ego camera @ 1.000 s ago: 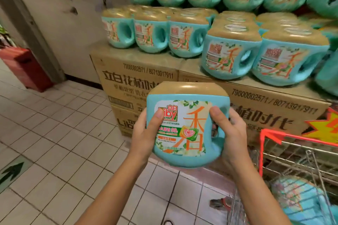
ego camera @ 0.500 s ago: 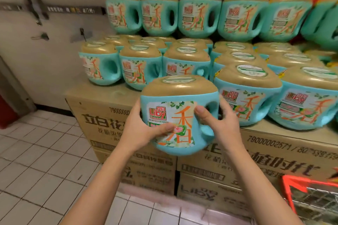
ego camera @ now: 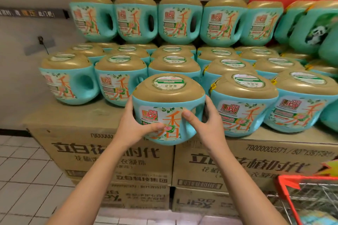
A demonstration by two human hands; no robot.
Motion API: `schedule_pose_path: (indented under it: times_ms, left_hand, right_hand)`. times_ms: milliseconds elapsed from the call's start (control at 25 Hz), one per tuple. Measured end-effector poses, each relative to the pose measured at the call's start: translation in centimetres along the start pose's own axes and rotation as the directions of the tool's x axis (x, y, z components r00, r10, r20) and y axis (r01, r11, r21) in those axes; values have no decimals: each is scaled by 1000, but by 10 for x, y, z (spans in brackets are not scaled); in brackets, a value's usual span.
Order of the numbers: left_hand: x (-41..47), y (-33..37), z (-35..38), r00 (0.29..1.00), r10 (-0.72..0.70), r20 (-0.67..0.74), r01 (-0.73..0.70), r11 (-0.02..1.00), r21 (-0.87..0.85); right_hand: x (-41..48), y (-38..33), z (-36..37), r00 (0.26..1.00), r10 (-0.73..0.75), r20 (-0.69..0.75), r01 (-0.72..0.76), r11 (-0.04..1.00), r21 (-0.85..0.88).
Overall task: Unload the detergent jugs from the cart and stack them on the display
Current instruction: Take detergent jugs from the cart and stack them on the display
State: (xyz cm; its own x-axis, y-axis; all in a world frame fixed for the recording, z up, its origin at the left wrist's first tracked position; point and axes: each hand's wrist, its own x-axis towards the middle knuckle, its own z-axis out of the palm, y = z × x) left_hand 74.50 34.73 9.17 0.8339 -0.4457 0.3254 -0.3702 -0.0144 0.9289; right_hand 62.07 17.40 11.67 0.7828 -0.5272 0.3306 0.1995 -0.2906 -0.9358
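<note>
I hold a teal detergent jug (ego camera: 168, 100) with a gold cap upright between both hands, at the front edge of the display. My left hand (ego camera: 134, 126) grips its left side with the thumb across the label. My right hand (ego camera: 206, 124) grips the handle side, thumb on the front. The jug hovers at the gap in the front row of jugs (ego camera: 243, 104), just above the cardboard boxes (ego camera: 87, 151) that form the display base. More jugs (ego camera: 180, 22) stand stacked in a higher row behind.
The red-rimmed wire cart (ego camera: 303, 193) is at the lower right with a teal jug visible inside. White tiled floor (ego camera: 27, 179) lies to the left. A grey wall and a red panel rise behind the display.
The jug has risen from waist height and moved forward to the display's front row. My view has closed in on the display and tilted up; the cart has slid to the lower right corner.
</note>
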Motion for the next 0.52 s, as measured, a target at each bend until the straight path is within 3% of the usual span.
schedule_pose_path:
  times_ms: [200, 440, 520]
  left_hand:
    - [13, -17, 4, 999, -32, 8, 32, 999, 27]
    - [27, -16, 10, 998, -12, -67, 24, 983, 183]
    - [28, -18, 13, 995, -26, -101, 36, 994, 103]
  right_hand:
    - [-2, 14, 8, 1000, 11, -8, -11, 995, -98]
    - [-2, 28, 23, 983, 28, -181, -71, 970, -231]
    - [-2, 34, 26, 976, 22, -216, -86, 952, -293]
